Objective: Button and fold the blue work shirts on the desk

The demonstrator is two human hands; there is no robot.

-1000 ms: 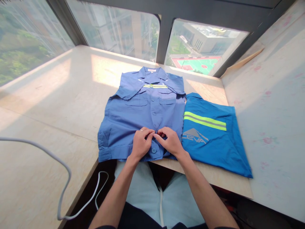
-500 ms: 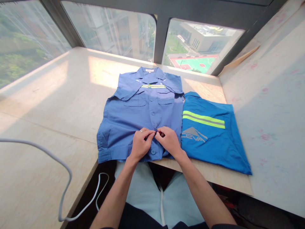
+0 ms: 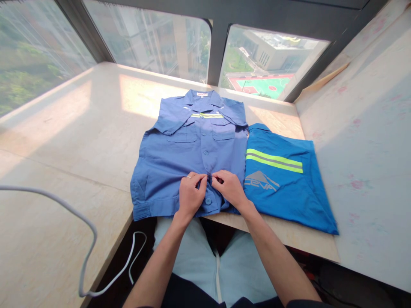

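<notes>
A blue short-sleeved work shirt [image 3: 180,154] lies front up before me, its collar toward the window. Its button placket runs down the middle, with a button [image 3: 206,152] above my hands and a bottom button [image 3: 208,201] below them. My left hand [image 3: 192,191] pinches the left side of the placket near the lower front. Close beside it, my right hand [image 3: 228,186] pinches the cloth from the other side. The fingertips almost meet; whatever small part lies between them is hidden. Fabric bunches under both hands.
A folded brighter blue shirt [image 3: 282,188] with a yellow-green reflective stripe lies at the right, touching the first shirt. A white cable [image 3: 86,222] loops over the ledge [image 3: 64,158] at left. Windows [image 3: 154,42] stand behind; a papered wall [image 3: 366,171] bounds the right.
The fingertips have drawn slightly apart at the placket. The cloth at the hem has bunched more, and the bottom button has shifted a little up and right.
</notes>
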